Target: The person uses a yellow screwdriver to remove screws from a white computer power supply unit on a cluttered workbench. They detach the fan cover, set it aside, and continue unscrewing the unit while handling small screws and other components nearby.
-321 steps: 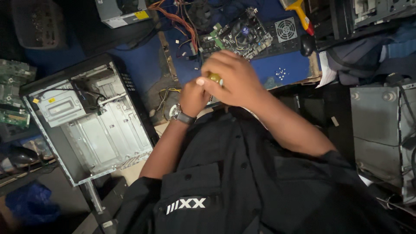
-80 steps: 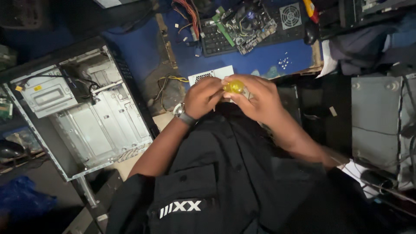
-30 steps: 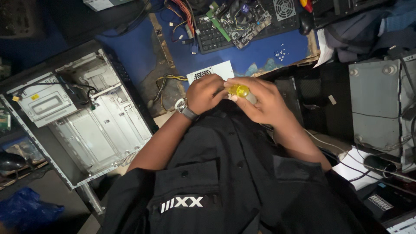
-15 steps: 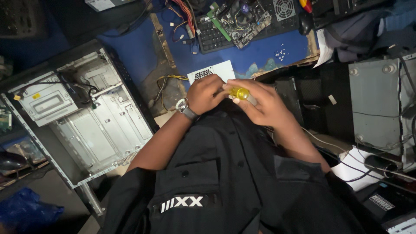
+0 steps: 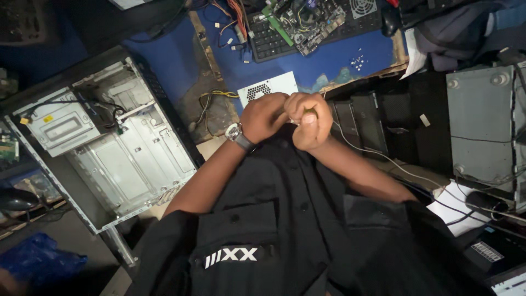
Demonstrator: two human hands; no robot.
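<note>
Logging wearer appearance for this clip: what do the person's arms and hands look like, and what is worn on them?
Both hands are bare, without gloves. The left hand has a silver round-faced wristwatch on a dark band at the wrist. The right hand shows no ring or band. Short black shirt sleeves leave both forearms uncovered.

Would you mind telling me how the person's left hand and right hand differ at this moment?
The left hand has a silver wristwatch at its wrist; the right hand has a bare wrist. The right hand is a fist with the thumb on top, and a small yellowish thing peeks from its grip; nothing shows in the left hand. Both are curled shut and pressed together before the chest.
</note>
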